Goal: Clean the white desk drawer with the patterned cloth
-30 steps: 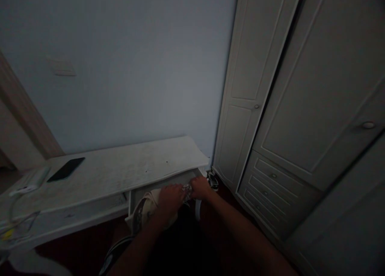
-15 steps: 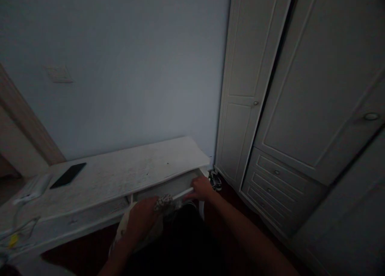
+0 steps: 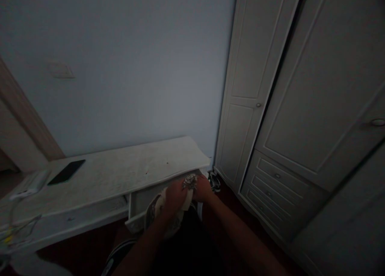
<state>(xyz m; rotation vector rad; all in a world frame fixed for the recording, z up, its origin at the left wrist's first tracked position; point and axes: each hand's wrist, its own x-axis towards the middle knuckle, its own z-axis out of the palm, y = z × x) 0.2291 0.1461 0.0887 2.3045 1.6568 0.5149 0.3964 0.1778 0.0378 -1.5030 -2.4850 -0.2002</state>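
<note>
A pale cloth [image 3: 190,182] with a dark pattern is bunched in my left hand [image 3: 175,195], fingers closed on it, and part of it hangs below. It lies over the right part of the front edge of a pulled-out white drawer [image 3: 136,223]. Close beside it, my right hand [image 3: 203,188] is closed at the drawer's right end. Its fingertips are partly hidden by the cloth, so whether it also touches the cloth is unclear. The drawer's inside shows at its left end.
The drawer belongs to a worn white desk [image 3: 120,172] against the wall. A dark phone [image 3: 66,172], a white device [image 3: 28,184] and cables [image 3: 22,228] are at the left. Shoes [image 3: 214,182] stand on the dark red floor, near the white wardrobe [image 3: 240,135].
My left hand has slid the cloth rightward along the drawer's front edge, up to my right hand. My right hand has stayed at the drawer's right end. More of the drawer's left end shows.
</note>
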